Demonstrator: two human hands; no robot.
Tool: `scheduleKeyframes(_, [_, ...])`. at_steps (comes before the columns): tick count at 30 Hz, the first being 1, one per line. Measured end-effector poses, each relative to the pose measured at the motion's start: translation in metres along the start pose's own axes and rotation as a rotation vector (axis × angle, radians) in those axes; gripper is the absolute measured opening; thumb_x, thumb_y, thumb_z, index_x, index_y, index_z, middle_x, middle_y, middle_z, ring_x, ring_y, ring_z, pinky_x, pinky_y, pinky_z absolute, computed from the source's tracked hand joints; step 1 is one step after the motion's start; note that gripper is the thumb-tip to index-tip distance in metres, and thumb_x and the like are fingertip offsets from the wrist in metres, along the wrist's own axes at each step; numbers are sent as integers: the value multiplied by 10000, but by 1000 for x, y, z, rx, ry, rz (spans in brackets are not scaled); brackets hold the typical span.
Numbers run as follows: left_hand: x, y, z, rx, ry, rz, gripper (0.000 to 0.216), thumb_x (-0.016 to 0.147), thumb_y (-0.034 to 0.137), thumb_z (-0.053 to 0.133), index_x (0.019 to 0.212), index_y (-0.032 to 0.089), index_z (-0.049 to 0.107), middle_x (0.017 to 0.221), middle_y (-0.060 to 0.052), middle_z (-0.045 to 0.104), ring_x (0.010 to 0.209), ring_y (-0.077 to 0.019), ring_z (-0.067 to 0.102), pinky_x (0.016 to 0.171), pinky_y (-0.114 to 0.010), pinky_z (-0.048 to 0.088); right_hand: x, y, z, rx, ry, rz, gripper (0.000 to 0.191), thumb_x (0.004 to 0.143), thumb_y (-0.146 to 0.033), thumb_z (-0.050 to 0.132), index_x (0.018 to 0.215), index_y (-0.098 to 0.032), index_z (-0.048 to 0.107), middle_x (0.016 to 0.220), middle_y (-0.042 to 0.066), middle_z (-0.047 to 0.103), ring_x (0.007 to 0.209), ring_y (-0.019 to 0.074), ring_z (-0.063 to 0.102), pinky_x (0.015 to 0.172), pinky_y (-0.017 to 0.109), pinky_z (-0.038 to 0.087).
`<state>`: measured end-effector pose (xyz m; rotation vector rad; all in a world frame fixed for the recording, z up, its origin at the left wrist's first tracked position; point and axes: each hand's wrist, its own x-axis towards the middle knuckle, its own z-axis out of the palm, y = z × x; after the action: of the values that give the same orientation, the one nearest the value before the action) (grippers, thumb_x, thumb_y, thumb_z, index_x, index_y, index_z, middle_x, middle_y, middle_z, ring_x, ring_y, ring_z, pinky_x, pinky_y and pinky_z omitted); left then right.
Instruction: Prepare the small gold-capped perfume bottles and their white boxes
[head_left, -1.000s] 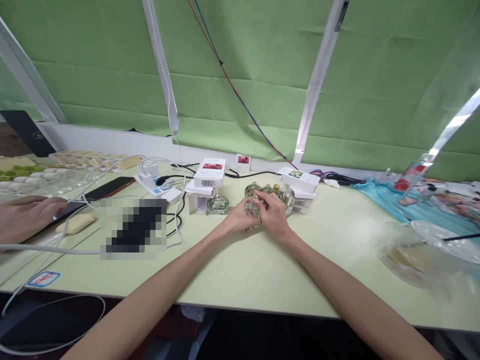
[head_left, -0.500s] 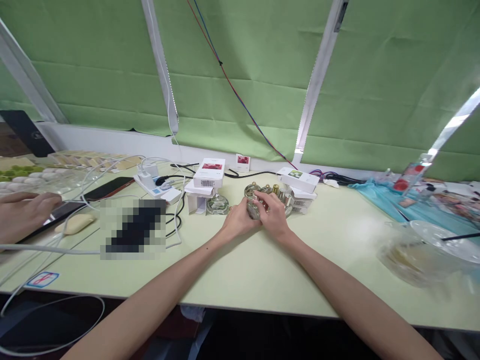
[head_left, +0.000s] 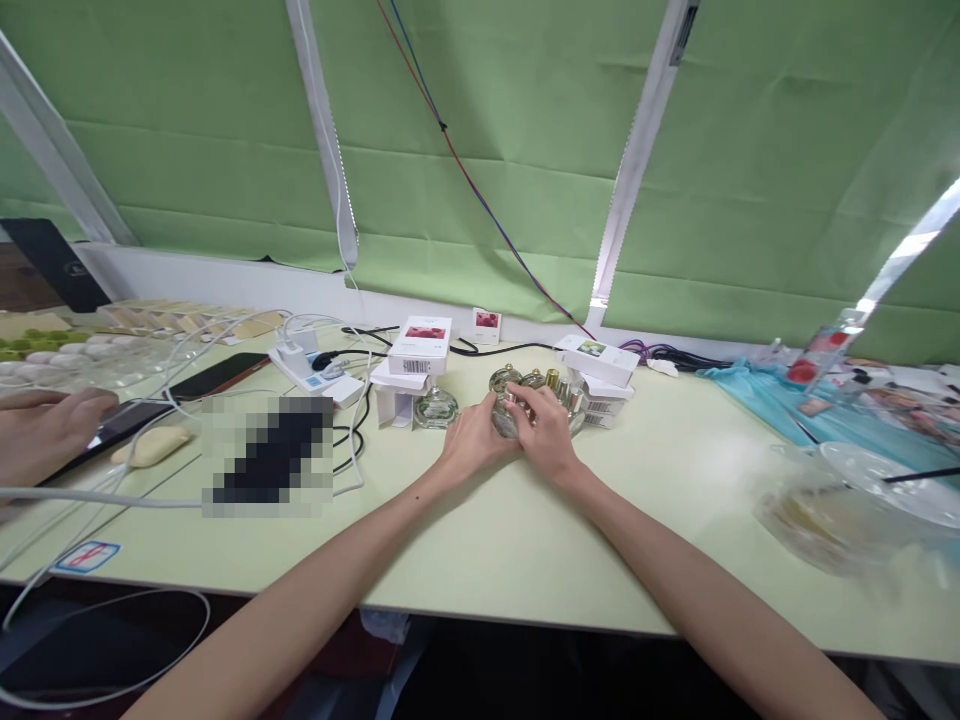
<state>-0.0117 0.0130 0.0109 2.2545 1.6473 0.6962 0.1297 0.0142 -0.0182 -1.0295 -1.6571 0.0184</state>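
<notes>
Two hands (head_left: 475,438) around one glass bottle (head_left: 504,422)

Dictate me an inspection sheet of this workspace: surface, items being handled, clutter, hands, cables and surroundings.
Surface: pale table; no spill seen.
Items handled: glass bottle between the hands; more bottles just behind; white boxes to the left, others to the right.
Clutter: dark phone at left; clear plastic container and turquoise cloth or sheet at right.
Hands: left hand holds the glass bottle; right hand has fingers near its top, contact partly hidden. Another person's hand at far left.
Cables: white cables cross the left side; power strip in use.
Surroundings: green covering behind, red and blue wires hanging across it.
</notes>
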Motion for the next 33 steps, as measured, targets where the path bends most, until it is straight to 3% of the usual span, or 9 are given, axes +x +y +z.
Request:
scheduleKeyframes(15, [3,-2,-3,35,38,-8,431,655,514,728,945,243,561,789,-43,700,803,-276,690,563,-271,365,-1,0,1,-6,-3,-28,276,956,-258,574,1192,-206,706,937,86,706,814,206,593,742,346,548])
scheduleKeyframes(33, [7,-3,-4,100,42,-48,332,699,472,705,887,220,599,854,-76,721,827,-286,685,602,-296,374,0,-2,0,-9,-13,0,274,961,-301,562,1175,-215,710,955,89,710,833,214,600,724,349,542])
